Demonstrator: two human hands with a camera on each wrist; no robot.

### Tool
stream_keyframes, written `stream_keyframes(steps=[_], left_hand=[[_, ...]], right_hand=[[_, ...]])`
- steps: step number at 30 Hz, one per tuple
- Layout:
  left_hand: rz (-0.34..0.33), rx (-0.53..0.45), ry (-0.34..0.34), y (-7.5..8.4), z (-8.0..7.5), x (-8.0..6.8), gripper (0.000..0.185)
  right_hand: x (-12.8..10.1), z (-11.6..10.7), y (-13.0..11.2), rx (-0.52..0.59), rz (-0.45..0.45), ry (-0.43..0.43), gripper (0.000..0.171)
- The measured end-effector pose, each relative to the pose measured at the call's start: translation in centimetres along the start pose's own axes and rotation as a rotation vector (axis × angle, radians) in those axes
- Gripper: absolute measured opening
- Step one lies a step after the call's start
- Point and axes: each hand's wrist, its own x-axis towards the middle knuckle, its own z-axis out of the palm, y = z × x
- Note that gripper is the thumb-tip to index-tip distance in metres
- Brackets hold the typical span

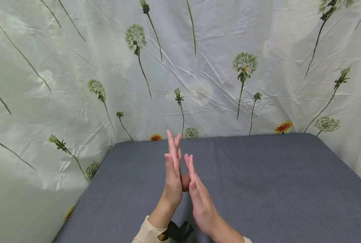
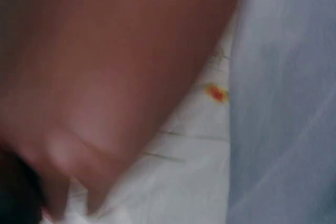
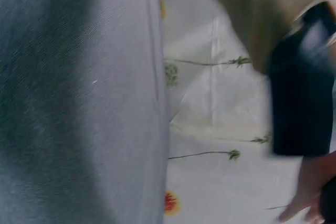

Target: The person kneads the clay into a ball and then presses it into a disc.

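Observation:
Between my two palms sits a small, round reddish-brown lump [image 1: 185, 182]; its material cannot be told. My left hand [image 1: 173, 179] stands upright on its left side, fingers straight and pointing up, palm against the lump. From the other side my right hand [image 1: 202, 206] presses on it with straight fingers, slightly lower and tilted to the left. Both hands are above the grey table. In the left wrist view a hand [image 2: 100, 93] is large and blurred. Part of a hand [image 3: 307, 190] shows at the lower right of the right wrist view.
A grey cloth-covered table [image 1: 274, 179] spreads below the hands. Behind and to the left hangs a pale, wrinkled curtain [image 1: 204, 77] printed with dandelions. A black device [image 1: 179, 231] is strapped at the left wrist, beside the cream sleeve [image 1: 148, 233].

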Motion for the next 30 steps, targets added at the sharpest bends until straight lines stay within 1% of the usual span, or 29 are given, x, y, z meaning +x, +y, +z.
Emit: stream_keyframes(steps=[2,3,5,6,8,10,13,16,19,23,25,26,28,30], left_hand=[[-0.053,-0.028,-0.003,-0.6,0.0,0.1,0.077],[-0.082,-0.047,-0.018,-0.9,0.2,0.0,0.077],[-0.134,-0.079,-0.061,-1.4,0.8,-0.2,0.075],[-0.156,-0.094,-0.086,-1.7,1.2,-0.4,0.075],[-0.179,-0.118,-0.133,-2.0,2.1,-0.8,0.073],[-0.174,-0.127,-0.176,-2.0,3.0,-1.1,0.071],[-0.142,-0.101,-0.223,-1.6,3.9,-1.8,0.068],[-0.098,-0.05,-0.246,-0.7,4.3,-2.3,0.067],[-0.042,-0.01,-0.224,0.3,3.8,-2.4,0.068],[0.038,0.029,-0.146,1.5,2.2,-1.9,0.073],[0.051,0.031,-0.1,1.9,1.4,-1.5,0.075],[0.051,0.028,-0.08,1.9,1.0,-1.2,0.077],[0.029,0.011,-0.049,1.6,0.4,-0.8,0.077],[-0.028,-0.016,-0.036,1.1,0.2,-0.6,0.078]], right_hand=[[-0.1,0.0,-0.3,-0.028,-0.061,0.006,0.055],[-0.1,-0.1,-0.6,-0.041,-0.085,0.013,0.056],[0.0,-0.7,-0.9,-0.077,-0.157,0.045,0.056],[0.2,-1.0,-1.1,-0.087,-0.179,0.062,0.057],[0.5,-1.9,-1.4,-0.108,-0.206,0.098,0.059],[0.9,-2.8,-1.6,-0.114,-0.218,0.129,0.06],[1.4,-4.1,-1.8,-0.056,-0.149,0.148,0.062],[1.8,-4.8,-1.6,-0.015,-0.077,0.159,0.064],[1.9,-4.5,-1.0,-0.017,-0.023,0.142,0.063],[1.4,-2.7,-0.1,-0.021,0.029,0.065,0.058],[1.0,-1.6,0.0,-0.011,0.046,0.02,0.057],[0.7,-1.1,-0.1,-0.005,0.054,0.001,0.056],[0.2,-0.4,-0.5,-0.009,0.052,-0.023,0.056],[-0.1,-0.1,-0.9,-0.022,0.035,-0.025,0.055]])
